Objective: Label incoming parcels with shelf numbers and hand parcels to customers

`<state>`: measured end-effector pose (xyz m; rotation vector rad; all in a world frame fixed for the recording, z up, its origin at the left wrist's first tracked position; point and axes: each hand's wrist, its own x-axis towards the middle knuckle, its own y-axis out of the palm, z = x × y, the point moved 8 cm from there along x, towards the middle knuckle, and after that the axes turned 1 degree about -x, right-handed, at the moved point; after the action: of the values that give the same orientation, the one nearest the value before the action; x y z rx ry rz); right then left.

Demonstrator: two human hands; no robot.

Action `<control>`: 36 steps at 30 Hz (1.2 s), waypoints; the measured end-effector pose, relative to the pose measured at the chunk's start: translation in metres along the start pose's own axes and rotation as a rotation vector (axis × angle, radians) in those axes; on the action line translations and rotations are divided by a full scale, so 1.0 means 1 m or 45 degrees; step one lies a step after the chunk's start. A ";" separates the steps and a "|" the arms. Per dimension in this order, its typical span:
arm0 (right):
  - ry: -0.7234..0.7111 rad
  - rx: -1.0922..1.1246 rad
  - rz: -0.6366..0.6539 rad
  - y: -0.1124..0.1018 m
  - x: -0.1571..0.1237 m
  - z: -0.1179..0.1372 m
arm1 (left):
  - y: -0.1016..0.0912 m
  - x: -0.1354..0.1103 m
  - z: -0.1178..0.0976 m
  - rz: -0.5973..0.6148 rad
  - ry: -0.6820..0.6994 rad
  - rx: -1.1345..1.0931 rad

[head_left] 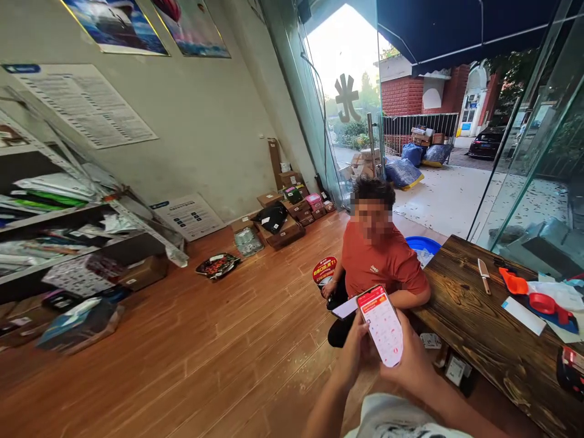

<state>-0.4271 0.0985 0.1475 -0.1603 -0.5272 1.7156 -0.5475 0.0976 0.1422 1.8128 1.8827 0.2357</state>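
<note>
A smartphone (pixel 382 328) with a lit screen, red at the top and white with small icons below, is held upright in front of me. My left hand (pixel 356 342) grips its left edge, with the thumb along the side. On the opposite edge my right hand (pixel 407 348) is closed round the lower part; the fingers behind the phone are hidden. Just beyond the phone sits a person in a red shirt (pixel 381 261), one forearm on the wooden table. A white flat object (pixel 345 308) shows by the phone's left edge, partly hidden.
On the right, a dark wooden table (pixel 460 292) bears a knife (pixel 484 277) and red tape dispensers (pixel 545 302). Shelves with parcels (pixel 59 243) stand at left. Boxes (pixel 283 234) line the wall. Beyond the table is a blue tub (pixel 422 244) near the glass door (pixel 342 109).
</note>
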 end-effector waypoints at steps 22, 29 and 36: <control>0.485 1.084 0.296 0.008 -0.017 -0.008 | -0.001 -0.034 0.045 0.294 -0.241 -0.178; 0.442 1.022 0.292 0.014 -0.014 -0.010 | -0.002 -0.032 0.042 0.238 -0.210 -0.218; 0.264 0.902 0.360 0.009 -0.015 0.002 | 0.000 -0.032 0.040 0.218 -0.224 -0.176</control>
<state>-0.4321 0.0825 0.1427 0.1031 0.2832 2.0318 -0.5292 0.0577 0.1162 1.8376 1.5560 0.2508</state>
